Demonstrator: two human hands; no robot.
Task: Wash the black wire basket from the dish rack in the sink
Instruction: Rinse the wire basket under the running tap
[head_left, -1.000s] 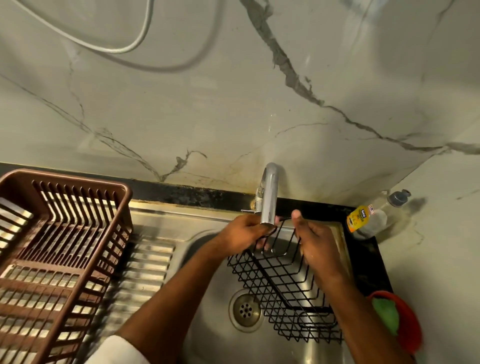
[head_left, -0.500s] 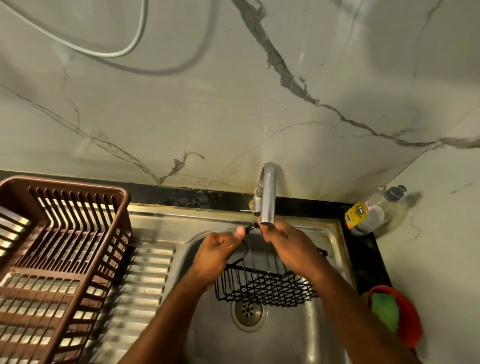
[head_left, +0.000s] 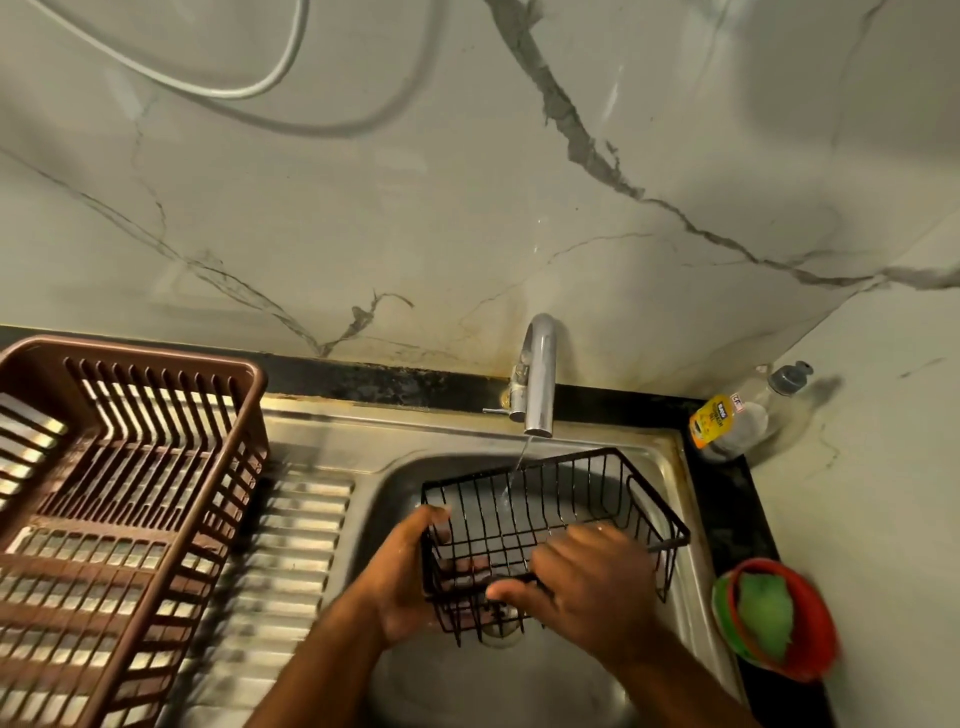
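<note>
Both hands grip black wire basket (head_left: 561, 514) over sink (head_left: 670, 467): left hand (head_left: 408, 577) left edge, right hand (head_left: 587, 582) near rim.

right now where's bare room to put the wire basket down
The ribbed drainboard between the brown dish rack and the sink bowl is bare. The bowl's near floor below the hands shows open steel. The right counter strip is crowded by the soap bottle and red bowl.

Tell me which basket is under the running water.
The black wire basket, held over the sink by both hands. The brown plastic dish rack sits left on the drainboard, away from the tap.
</note>
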